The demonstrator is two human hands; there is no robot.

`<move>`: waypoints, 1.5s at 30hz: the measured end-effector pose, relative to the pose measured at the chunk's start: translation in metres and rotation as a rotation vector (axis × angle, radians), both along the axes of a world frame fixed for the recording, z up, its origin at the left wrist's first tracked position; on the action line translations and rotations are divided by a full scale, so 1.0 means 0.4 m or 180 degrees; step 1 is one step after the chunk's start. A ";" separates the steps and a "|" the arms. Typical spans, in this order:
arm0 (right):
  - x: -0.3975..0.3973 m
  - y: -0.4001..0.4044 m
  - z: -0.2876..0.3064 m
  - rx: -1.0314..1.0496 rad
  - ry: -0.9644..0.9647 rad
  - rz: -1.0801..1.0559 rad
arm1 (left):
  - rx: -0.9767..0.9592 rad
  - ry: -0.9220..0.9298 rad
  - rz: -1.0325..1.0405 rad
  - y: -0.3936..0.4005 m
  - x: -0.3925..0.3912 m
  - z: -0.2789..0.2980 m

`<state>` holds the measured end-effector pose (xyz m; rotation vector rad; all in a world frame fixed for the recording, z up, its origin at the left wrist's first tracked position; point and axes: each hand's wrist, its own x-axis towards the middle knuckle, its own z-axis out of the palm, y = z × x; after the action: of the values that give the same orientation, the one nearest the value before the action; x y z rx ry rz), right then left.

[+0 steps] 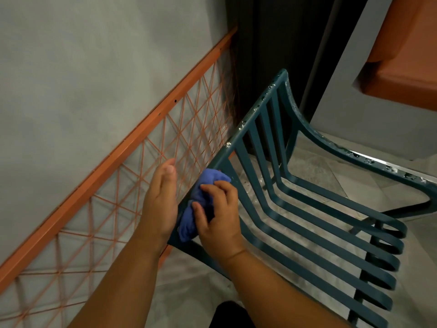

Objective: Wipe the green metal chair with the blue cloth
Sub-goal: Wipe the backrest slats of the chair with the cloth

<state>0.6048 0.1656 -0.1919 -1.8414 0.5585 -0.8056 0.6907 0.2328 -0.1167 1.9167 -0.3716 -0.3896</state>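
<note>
Right hand (218, 216) gripping blue cloth (201, 202) against green chair (307, 209) top rail, left hand (163, 200) flat, seemingly behind it

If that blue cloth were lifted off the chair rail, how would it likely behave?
The blue cloth is bunched in folds under the right hand, so it would likely droop limply. It looks light and soft. It drapes the green metal chair rail, so probably unlikely to slide off.

Right hand (218, 216) presses blue cloth (201, 202) on green chair (307, 209), left hand (162, 200) seemingly flat alongside.
</note>
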 end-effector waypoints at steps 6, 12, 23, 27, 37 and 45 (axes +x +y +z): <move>0.015 -0.015 -0.008 0.1003 0.0500 -0.0456 | 0.0674 -0.0707 -0.0572 -0.039 0.017 -0.005; -0.007 0.033 -0.066 0.0619 0.0554 -0.0296 | 0.1435 -0.1713 -0.1265 -0.108 0.042 -0.023; 0.000 -0.054 -0.073 0.2558 0.0855 -0.1315 | 0.1618 -0.2072 -0.1090 -0.106 0.024 -0.046; 0.054 -0.076 -0.006 0.1605 0.0239 -0.1051 | 0.1670 -0.2186 -0.1084 -0.105 0.023 -0.044; 0.082 -0.109 -0.210 0.2666 0.0980 -0.1175 | 0.1685 -0.2273 -0.1035 -0.109 0.028 -0.053; 0.138 -0.034 -0.096 0.1616 0.0070 -0.1135 | 0.1662 -0.2277 -0.1021 -0.110 0.019 -0.045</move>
<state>0.6601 0.1520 -0.2303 -1.3014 1.0229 -0.7855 0.6982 0.1887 -0.1346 2.4820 -1.1462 0.0241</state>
